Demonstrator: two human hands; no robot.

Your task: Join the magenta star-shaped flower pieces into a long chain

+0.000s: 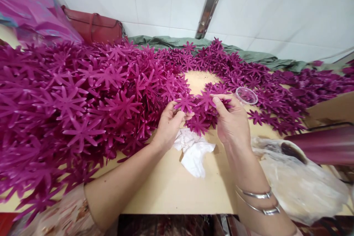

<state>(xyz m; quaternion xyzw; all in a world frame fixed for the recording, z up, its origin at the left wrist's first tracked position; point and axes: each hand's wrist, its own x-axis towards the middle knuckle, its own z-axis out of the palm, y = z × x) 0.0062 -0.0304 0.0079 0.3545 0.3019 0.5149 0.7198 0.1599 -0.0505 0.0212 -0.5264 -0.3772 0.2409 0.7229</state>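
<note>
Pinched between the fingers of my left hand is a magenta star-shaped flower piece with narrow, rounded petals. My right hand, thumb pressed on top, grips a second magenta flower piece just beside it. The two pieces are close together; whether they touch I cannot tell. More loose flower pieces lie under and behind my fingers. A crumpled white tissue rests on the table below my hands. On my right wrist are silver bangles.
A large heap of magenta flower pieces covers the left; a lower pile spreads right. A clear round lid lies near my right hand. Plastic bag and maroon cylinder stand right. A red handbag sits against the tiled wall.
</note>
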